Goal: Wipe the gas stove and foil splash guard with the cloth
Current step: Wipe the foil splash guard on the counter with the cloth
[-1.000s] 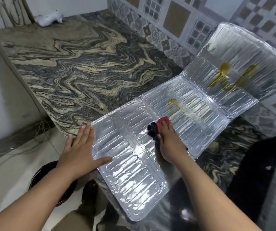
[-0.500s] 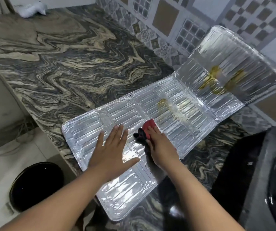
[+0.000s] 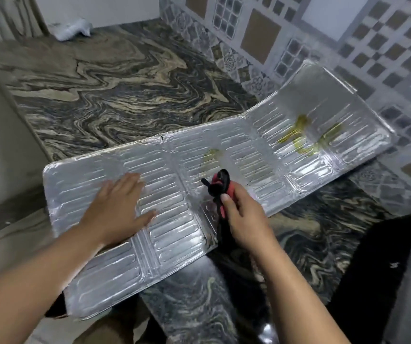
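Note:
The silver foil splash guard [image 3: 174,207] lies unfolded across the marble counter, its left panel hanging past the counter's front edge. Yellow-green grease smears mark its right panel [image 3: 303,135] and, fainter, the middle one [image 3: 211,155]. My left hand [image 3: 117,207] presses flat on the left panel, fingers spread. My right hand [image 3: 241,217] grips a bunched red and black cloth [image 3: 220,184], lifted a little over the middle panel. The black gas stove [image 3: 383,281] fills the lower right corner.
The swirled marble counter [image 3: 115,88] stretches back to a patterned tile wall [image 3: 261,36]. A crumpled white item [image 3: 72,29] lies at the far back corner. Floor shows below the counter edge on the left.
The foil guard has been swung and flattened so it lies more crosswise. My left hand slid left along it. My right hand raised the cloth off the foil.

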